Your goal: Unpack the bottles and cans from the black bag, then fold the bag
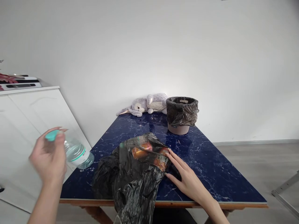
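Note:
My left hand [50, 155], slightly blurred, pinches the turquoise cap of a clear plastic water bottle [79, 154]. The bottle tilts with its base toward the table, beyond the left edge of the black bag. Fingers stretched out, my right hand [187, 177] rests against the right side of a black plastic bag [137, 174]. Orange and red packaging [143, 151] shows through the thin film, though its kind is unclear. Loose crumpled plastic hangs over the table's front edge.
A waste bin [178, 130] lined with a dark bag stands at the back right of the blue marbled table [205, 155]. Left of it lies a grey plush rabbit [149, 104] against the wall. A white cabinet [35, 124] borders the table's left side.

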`<state>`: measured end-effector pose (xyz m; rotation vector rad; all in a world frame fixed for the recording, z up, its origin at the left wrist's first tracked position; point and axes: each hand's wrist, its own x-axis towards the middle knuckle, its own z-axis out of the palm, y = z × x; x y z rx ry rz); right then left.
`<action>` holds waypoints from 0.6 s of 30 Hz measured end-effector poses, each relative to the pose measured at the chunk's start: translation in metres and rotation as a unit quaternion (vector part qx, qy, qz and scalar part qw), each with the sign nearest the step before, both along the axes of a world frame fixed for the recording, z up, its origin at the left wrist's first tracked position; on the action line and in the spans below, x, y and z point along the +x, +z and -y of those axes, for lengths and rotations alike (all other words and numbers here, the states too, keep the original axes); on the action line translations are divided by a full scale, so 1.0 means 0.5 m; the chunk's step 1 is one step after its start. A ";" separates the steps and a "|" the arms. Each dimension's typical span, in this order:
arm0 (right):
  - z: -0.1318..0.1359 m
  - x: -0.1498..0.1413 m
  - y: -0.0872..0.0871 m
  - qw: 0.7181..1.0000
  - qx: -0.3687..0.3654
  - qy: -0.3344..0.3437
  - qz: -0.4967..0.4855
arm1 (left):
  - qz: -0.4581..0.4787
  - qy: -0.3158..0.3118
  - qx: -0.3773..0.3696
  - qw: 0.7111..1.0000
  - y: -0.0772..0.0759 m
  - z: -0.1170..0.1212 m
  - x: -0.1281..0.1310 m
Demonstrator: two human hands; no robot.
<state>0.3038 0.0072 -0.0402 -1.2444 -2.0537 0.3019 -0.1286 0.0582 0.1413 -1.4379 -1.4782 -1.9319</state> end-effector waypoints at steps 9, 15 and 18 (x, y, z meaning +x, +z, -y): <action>0.002 0.002 -0.010 0.995 -0.021 -0.085 -0.058 | 0.044 -0.111 -0.051 0.992 -0.065 -0.207 -0.036; -0.003 0.006 -0.028 0.991 -0.021 -0.113 -0.074 | 0.054 -0.091 -0.100 0.989 -0.118 -0.229 -0.040; -0.004 0.007 -0.033 0.990 -0.016 -0.117 -0.080 | 0.060 -0.088 -0.137 0.985 -0.132 -0.222 -0.047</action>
